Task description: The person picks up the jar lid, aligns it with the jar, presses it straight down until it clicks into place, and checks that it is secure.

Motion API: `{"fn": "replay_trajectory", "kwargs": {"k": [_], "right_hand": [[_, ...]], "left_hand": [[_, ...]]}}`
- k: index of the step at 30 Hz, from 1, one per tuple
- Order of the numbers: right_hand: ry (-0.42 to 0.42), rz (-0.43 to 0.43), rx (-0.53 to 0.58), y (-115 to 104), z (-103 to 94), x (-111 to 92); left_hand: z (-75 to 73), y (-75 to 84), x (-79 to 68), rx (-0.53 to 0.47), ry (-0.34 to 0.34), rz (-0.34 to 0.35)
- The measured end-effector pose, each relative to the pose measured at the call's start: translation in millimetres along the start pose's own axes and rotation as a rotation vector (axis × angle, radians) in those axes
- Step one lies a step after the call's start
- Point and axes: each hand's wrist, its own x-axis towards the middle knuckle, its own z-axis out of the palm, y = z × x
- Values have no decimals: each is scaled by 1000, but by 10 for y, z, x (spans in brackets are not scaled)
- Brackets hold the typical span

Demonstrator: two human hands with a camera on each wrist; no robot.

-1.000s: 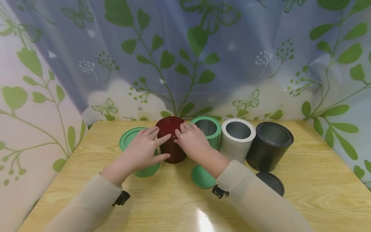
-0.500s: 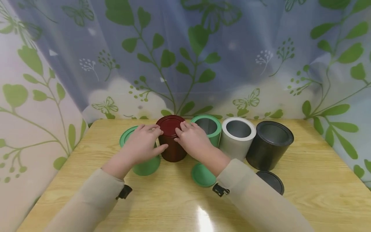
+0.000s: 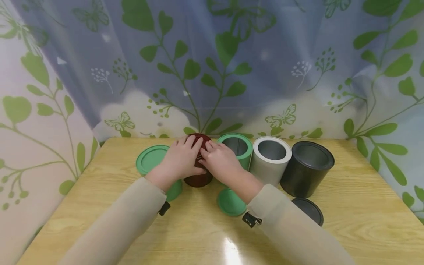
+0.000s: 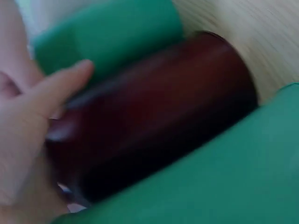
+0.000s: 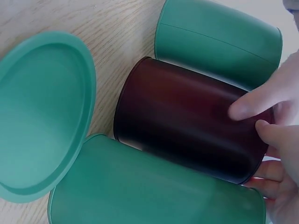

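Observation:
A dark red can [image 3: 198, 180] with its red lid on stands upright in the row, its top partly covered by both hands. My left hand [image 3: 179, 156] lies over the lid from the left, fingers fairly straight and spread across it. Its thumb touches the can's front side near the top. From the right, my right hand [image 3: 220, 162] holds the upper rim, fingers bent over the edge and thumb against the side. In the right wrist view both thumbs meet the red can [image 5: 187, 121] near its rim. The left wrist view is blurred.
A lidded green can [image 3: 152, 158] stands left of the red one. To the right are an open green can [image 3: 245, 158], an open white can [image 3: 266, 173] and an open black can [image 3: 299, 180]. A green lid [image 3: 232, 202] and a black lid [image 3: 309, 211] lie in front.
My left hand has moved right, from the lid's left edge to over the lid, after drawing back slightly. The right hand stays at the rim, and the cans have not moved.

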Motion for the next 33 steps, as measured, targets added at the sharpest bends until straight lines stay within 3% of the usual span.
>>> {"fn": "replay_trajectory", "kwargs": {"k": [4, 7, 14, 21, 26, 30, 33], "right_hand": [[-12, -2, 24, 10, -8, 1], [-6, 1, 31, 5, -8, -6], [35, -14, 24, 3, 1, -15], [23, 1, 7, 16, 0, -7], [14, 15, -6, 17, -6, -7], [-1, 16, 14, 4, -15, -3], [-21, 34, 23, -2, -29, -7]], "left_hand": [[106, -42, 65, -27, 62, 93], [130, -50, 67, -8, 92, 102], [78, -22, 98, -61, 94, 61], [51, 14, 102, 46, 56, -28], [47, -1, 98, 51, 65, -12], [30, -18, 73, 92, 29, -36], [15, -18, 55, 108, 38, -40]]}}
